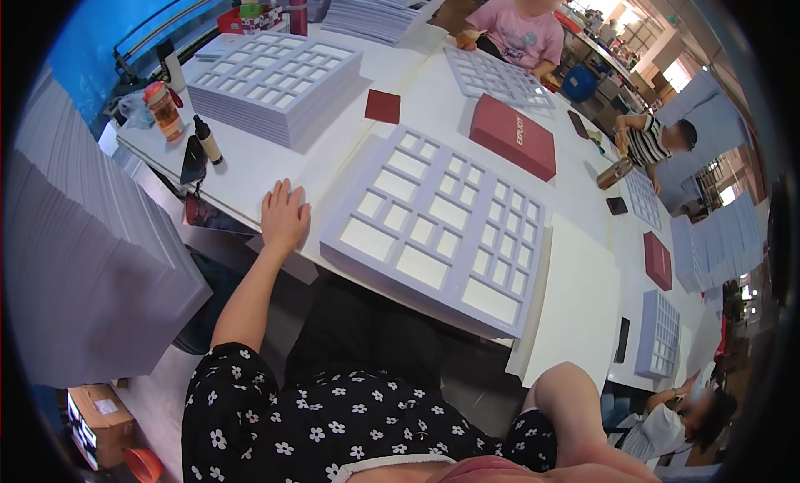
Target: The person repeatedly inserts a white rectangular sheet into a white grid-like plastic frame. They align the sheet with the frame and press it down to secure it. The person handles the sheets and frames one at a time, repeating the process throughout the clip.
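Observation:
My left hand (285, 216) lies flat on the white table (333, 173), palm down with its fingers a little apart, holding nothing. To its right, close to the near edge, sits a pale lavender tray with many rectangular openings (442, 201), white showing through them; the hand does not touch it. Behind the hand rises a stack of similar compartment trays (287, 120). A small dark red square piece (382, 107) lies between the stack and the single tray. Of my right arm only the bent elbow and forearm (575, 408) show; the right hand is out of view.
A dark red box (514, 136) lies beyond the tray. At left stand a dropper bottle (208, 140), a drink bottle (164, 110) and dark glasses (192, 160). Tall sheet stacks (92, 225) rise at far left. White boards (575, 295) lie at right. Several people sit around the table.

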`<state>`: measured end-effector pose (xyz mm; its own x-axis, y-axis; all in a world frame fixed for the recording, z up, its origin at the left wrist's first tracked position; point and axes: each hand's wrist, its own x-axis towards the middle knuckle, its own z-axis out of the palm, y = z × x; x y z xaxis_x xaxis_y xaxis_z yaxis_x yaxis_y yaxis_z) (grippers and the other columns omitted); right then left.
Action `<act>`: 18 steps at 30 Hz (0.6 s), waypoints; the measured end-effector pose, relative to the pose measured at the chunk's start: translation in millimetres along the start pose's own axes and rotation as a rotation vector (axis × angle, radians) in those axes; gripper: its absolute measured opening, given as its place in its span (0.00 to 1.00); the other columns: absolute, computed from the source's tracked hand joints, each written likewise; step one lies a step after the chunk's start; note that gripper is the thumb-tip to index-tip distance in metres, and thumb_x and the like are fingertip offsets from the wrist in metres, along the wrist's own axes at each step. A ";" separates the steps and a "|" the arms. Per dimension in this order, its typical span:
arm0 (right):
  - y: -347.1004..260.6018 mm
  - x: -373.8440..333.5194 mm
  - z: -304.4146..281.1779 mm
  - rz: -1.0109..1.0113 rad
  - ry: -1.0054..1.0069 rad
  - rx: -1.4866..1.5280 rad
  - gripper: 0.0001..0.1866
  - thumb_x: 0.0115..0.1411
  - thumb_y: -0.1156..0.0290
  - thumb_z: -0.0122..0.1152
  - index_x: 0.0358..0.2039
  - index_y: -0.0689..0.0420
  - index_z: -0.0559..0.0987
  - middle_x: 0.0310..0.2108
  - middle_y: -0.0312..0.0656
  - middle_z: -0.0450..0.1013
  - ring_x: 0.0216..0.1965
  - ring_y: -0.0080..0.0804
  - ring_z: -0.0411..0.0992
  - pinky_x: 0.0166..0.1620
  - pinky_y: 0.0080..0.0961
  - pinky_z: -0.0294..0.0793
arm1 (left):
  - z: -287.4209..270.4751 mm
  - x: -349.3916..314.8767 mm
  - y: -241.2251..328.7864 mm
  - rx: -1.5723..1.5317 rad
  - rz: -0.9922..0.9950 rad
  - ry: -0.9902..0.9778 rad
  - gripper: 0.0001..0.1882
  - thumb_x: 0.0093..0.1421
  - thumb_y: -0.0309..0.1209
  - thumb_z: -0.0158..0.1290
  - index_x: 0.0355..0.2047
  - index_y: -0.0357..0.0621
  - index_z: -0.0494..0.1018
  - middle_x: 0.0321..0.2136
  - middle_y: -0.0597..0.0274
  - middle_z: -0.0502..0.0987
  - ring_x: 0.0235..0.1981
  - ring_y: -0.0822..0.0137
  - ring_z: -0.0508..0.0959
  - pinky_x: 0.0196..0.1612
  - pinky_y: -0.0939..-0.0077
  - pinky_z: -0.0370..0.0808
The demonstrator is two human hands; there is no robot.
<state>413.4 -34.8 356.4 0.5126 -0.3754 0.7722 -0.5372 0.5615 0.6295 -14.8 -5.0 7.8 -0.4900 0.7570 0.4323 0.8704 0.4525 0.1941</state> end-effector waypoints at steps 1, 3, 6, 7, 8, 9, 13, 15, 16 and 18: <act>-2.9 -0.7 -1.3 0.019 -0.015 0.034 0.19 0.71 0.63 0.47 0.57 0.58 0.73 0.59 0.44 0.68 0.63 0.42 0.61 0.64 0.52 0.57 | 0.9 -0.1 -0.3 -0.002 0.001 0.001 0.23 0.62 0.40 0.52 0.56 0.46 0.71 0.63 0.47 0.65 0.66 0.51 0.61 0.68 0.53 0.54; -6.8 -1.1 -4.5 0.053 -0.041 0.085 0.19 0.71 0.63 0.48 0.57 0.58 0.73 0.59 0.44 0.69 0.63 0.42 0.61 0.64 0.52 0.57 | 1.0 0.6 2.0 0.000 0.008 0.002 0.23 0.62 0.40 0.52 0.56 0.46 0.71 0.63 0.48 0.65 0.66 0.51 0.61 0.68 0.53 0.54; -8.3 0.9 -2.6 0.086 -0.034 0.121 0.19 0.71 0.62 0.48 0.57 0.58 0.73 0.59 0.44 0.69 0.64 0.42 0.61 0.64 0.52 0.57 | 0.4 0.4 0.9 0.001 0.007 0.000 0.23 0.62 0.40 0.52 0.56 0.46 0.71 0.63 0.48 0.65 0.66 0.50 0.61 0.68 0.53 0.54; -7.0 0.3 -2.5 0.105 -0.029 0.159 0.19 0.71 0.62 0.48 0.57 0.58 0.73 0.59 0.44 0.69 0.64 0.42 0.61 0.64 0.52 0.57 | -0.3 -0.7 -0.4 0.001 0.005 -0.001 0.23 0.62 0.40 0.52 0.56 0.46 0.71 0.63 0.48 0.65 0.66 0.50 0.61 0.68 0.53 0.54; -6.6 0.4 -1.5 0.128 -0.034 0.201 0.19 0.71 0.62 0.48 0.57 0.58 0.73 0.59 0.44 0.69 0.64 0.42 0.61 0.64 0.52 0.57 | 0.1 0.0 0.5 -0.002 0.005 0.002 0.23 0.62 0.40 0.52 0.56 0.46 0.72 0.63 0.47 0.65 0.66 0.50 0.61 0.68 0.53 0.54; -7.1 -1.1 0.6 0.159 -0.043 0.275 0.19 0.71 0.62 0.48 0.57 0.58 0.73 0.59 0.44 0.69 0.64 0.42 0.61 0.64 0.52 0.57 | 0.1 0.3 0.9 -0.004 0.004 0.004 0.23 0.62 0.40 0.52 0.56 0.46 0.72 0.63 0.47 0.65 0.66 0.50 0.61 0.68 0.53 0.54; -7.8 -7.7 3.1 0.276 -0.065 0.536 0.20 0.71 0.59 0.49 0.56 0.57 0.73 0.58 0.42 0.69 0.63 0.40 0.62 0.64 0.51 0.57 | 0.6 2.2 3.4 -0.008 0.008 0.014 0.23 0.62 0.40 0.53 0.55 0.46 0.72 0.62 0.47 0.66 0.66 0.50 0.61 0.67 0.53 0.54; -8.7 -8.2 7.3 0.287 -0.022 0.604 0.20 0.70 0.58 0.49 0.56 0.56 0.74 0.58 0.42 0.69 0.63 0.39 0.62 0.63 0.51 0.58 | -0.5 0.5 1.0 -0.008 0.007 0.014 0.23 0.62 0.40 0.53 0.55 0.46 0.72 0.62 0.47 0.66 0.66 0.50 0.61 0.67 0.53 0.55; -7.9 -8.8 7.7 0.250 -0.011 0.528 0.20 0.70 0.57 0.49 0.55 0.55 0.74 0.58 0.42 0.70 0.63 0.39 0.63 0.63 0.49 0.59 | -0.9 -0.3 0.1 -0.009 0.006 0.015 0.23 0.62 0.40 0.53 0.55 0.46 0.72 0.62 0.47 0.66 0.66 0.50 0.61 0.67 0.53 0.55; -4.8 -8.1 8.2 0.171 0.006 0.369 0.20 0.70 0.56 0.49 0.55 0.53 0.74 0.57 0.42 0.70 0.63 0.38 0.63 0.63 0.47 0.60 | -2.0 0.8 0.7 -0.005 0.010 0.014 0.22 0.62 0.39 0.52 0.55 0.46 0.72 0.62 0.47 0.66 0.66 0.50 0.61 0.67 0.53 0.55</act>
<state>406.3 -40.4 347.8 0.3986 -0.2942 0.8687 -0.8186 0.3129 0.4816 -14.5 -5.0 10.0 -0.4807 0.7545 0.4468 0.8754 0.4429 0.1937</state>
